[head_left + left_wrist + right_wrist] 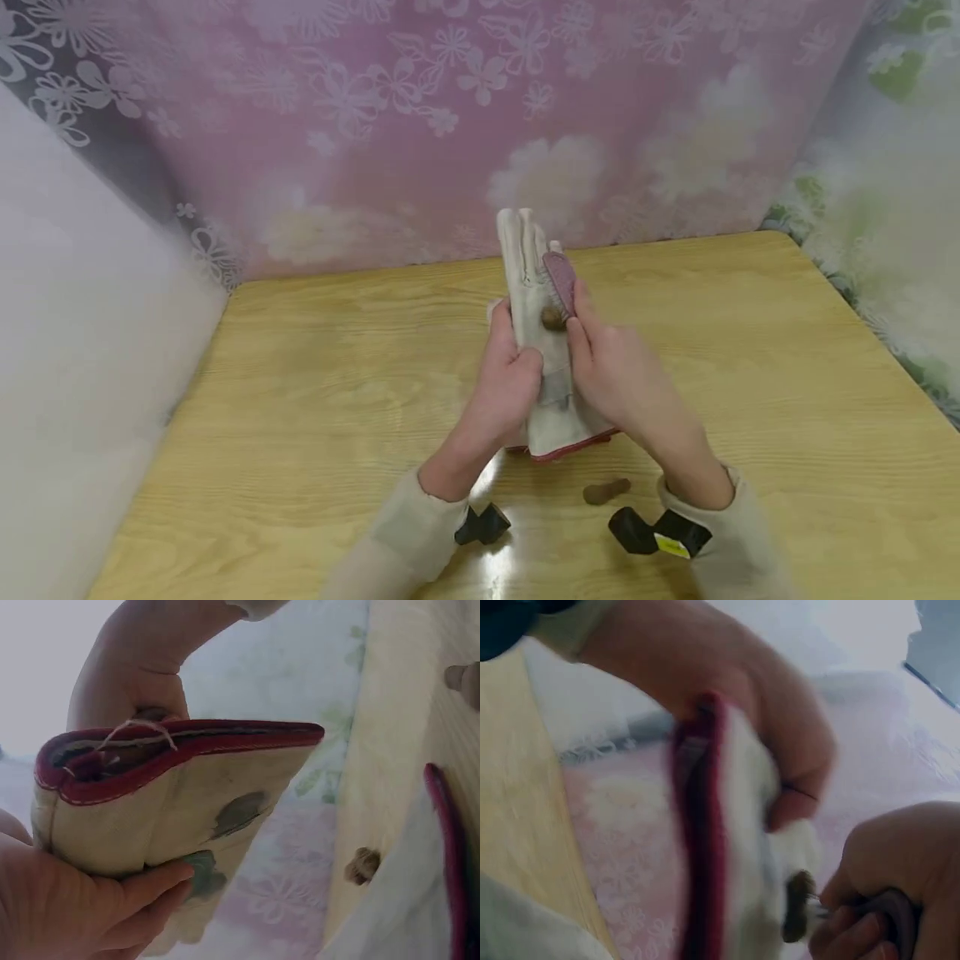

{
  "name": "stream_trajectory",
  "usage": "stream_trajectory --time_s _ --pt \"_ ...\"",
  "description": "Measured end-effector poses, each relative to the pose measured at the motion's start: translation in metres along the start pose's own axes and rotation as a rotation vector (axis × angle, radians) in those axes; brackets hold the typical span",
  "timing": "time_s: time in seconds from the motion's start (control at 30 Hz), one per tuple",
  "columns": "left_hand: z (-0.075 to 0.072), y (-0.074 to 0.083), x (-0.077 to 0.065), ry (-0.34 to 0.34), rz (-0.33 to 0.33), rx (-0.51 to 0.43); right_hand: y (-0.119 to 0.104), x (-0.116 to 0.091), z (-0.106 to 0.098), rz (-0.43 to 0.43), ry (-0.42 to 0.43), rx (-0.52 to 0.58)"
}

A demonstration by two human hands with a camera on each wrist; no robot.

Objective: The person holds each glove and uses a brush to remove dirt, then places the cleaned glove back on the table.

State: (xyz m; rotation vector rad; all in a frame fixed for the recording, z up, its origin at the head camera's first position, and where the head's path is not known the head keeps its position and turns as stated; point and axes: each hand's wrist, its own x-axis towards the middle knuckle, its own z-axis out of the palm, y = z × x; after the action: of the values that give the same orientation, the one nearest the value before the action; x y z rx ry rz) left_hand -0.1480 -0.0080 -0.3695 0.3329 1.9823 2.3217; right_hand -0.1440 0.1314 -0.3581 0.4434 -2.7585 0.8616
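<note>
My left hand [506, 379] grips a cream work glove [525, 308] with red cuff trim, thumb across its front, fingers of the glove pointing away from me. Grey-green patches [241, 814] mark the glove in the left wrist view. In my right hand [626, 375] is a small mauve brush [559, 277], its fine bristles facing the glove. A brown lump [553, 318] lies against the glove beside the bristles; the same lump [799, 906] shows near my curled right fingers in the right wrist view, which is blurred.
On the wooden table [337, 400] a brown elongated lump [606, 492] lies near my right wrist. A second red-edged cream piece [409, 900] shows at the right of the left wrist view. Flowered pink cloth [420, 150] hangs behind the table.
</note>
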Motion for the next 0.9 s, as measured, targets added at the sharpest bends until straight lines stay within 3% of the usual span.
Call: stream_trajectory --time_s 0.13,0.23,0.3,0.4,0.57,0.63,0.73,0.8,0.9 --pt "-0.008 -0.004 0.006 0.007 -0.116 -0.202 0.010 0.010 -0.013 0.021 -0.120 0.157" --pt "-0.013 -0.005 0.010 0.005 -0.181 -0.344 0.014 0.010 -0.020 0.036 -0.100 0.227" --pt "-0.015 -0.005 0.011 0.004 -0.193 -0.381 0.016 0.007 -0.024 0.032 -0.058 0.268" --pt "-0.018 -0.002 0.012 0.011 -0.187 -0.351 0.016 0.003 -0.025 -0.035 -0.007 0.245" --pt "-0.033 0.006 0.015 0.064 -0.146 -0.321 0.002 -0.005 -0.021 -0.171 -0.147 -0.016" --pt "-0.036 0.007 0.015 0.112 -0.119 -0.321 -0.005 -0.011 -0.022 -0.171 -0.201 -0.093" --pt "-0.033 0.006 0.012 0.165 -0.054 -0.279 -0.011 -0.020 -0.026 -0.116 -0.188 -0.136" --pt "-0.024 0.005 0.006 0.180 0.000 -0.190 -0.013 -0.020 -0.023 -0.070 -0.139 -0.129" --pt "-0.010 0.004 -0.004 0.137 0.062 -0.057 -0.011 -0.012 -0.013 -0.041 -0.024 -0.040"
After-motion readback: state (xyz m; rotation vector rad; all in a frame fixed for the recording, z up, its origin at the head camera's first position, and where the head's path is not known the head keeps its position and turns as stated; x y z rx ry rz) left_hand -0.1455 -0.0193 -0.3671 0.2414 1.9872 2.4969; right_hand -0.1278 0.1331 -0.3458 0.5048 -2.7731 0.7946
